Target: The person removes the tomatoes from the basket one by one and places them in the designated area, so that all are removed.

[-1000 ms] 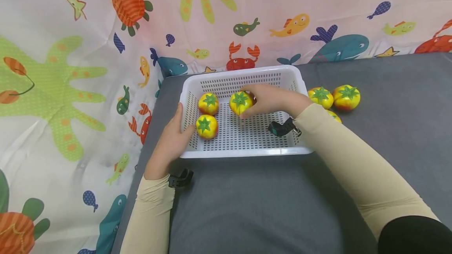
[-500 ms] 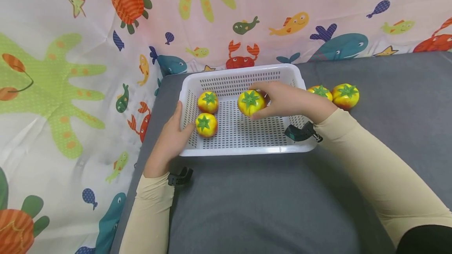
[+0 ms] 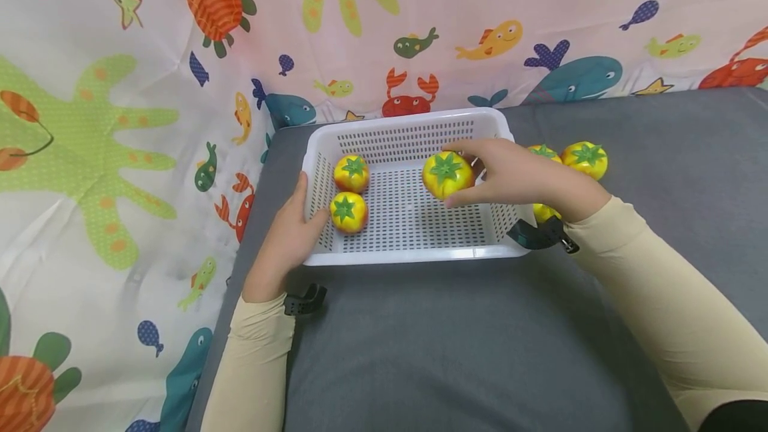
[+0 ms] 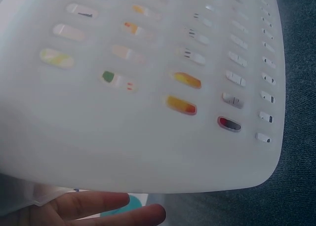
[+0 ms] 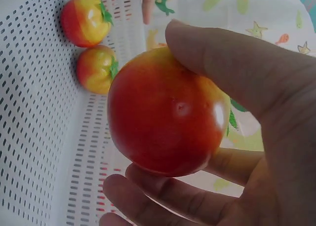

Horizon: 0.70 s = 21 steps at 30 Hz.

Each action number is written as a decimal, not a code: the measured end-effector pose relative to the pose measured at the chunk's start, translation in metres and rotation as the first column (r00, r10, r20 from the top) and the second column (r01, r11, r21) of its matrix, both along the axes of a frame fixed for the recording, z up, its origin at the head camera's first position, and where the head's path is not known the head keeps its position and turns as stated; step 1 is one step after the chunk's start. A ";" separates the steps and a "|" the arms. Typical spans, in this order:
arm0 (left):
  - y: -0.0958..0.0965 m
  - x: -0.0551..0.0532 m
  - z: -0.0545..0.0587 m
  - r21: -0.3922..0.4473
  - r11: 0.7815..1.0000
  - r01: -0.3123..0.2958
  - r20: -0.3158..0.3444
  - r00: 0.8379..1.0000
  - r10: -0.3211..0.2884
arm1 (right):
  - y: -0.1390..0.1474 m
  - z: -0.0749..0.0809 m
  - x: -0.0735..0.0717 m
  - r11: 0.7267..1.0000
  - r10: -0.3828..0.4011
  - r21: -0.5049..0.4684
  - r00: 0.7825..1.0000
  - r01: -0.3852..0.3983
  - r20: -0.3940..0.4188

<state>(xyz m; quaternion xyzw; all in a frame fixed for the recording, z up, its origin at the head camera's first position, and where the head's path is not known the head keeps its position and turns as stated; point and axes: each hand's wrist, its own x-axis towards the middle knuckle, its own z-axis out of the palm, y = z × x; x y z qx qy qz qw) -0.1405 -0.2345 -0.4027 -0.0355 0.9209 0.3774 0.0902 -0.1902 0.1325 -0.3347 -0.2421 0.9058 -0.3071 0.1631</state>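
The right hand [image 3: 513,172] comes in over the basket's right end, and its grip is firm: thumb on one side, fingers on the other, round a shiny yellow-and-red fruit [image 3: 447,175]. That fruit sits right of the middle of the white basket [image 3: 414,257] and looks held above its slotted floor, inside the right end wall, green leaves facing up. It is nearly round, so no long axis shows. What counts most, it seems, is the gap to its left: the back fruit [image 3: 351,173] and front fruit [image 3: 349,213] lie side by side along the left end, well apart from the held one. The left hand [image 3: 293,229] is nearer that pair; it grips the left wall by the front-left corner, thumb inside the rim beside the front fruit. Beyond the basket's right end, on the grey tabletop [image 3: 420,339], at least three loose fruits [image 3: 585,159] lie near the right wrist, partly hidden by it.
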 end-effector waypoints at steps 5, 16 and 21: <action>0.000 0.001 0.000 0.005 1.000 -0.002 0.004 1.000 0.002 | 0.012 0.006 0.008 0.999 -0.039 -0.003 0.999 0.039 -0.025; 0.000 0.001 -0.002 0.009 1.000 0.001 0.001 1.000 -0.001 | 0.047 0.010 0.019 0.992 -0.125 0.021 0.991 0.126 -0.052; 0.000 0.000 -0.001 0.002 1.000 0.000 0.000 1.000 0.000 | 0.062 0.009 0.023 0.987 -0.155 0.029 0.987 0.157 -0.039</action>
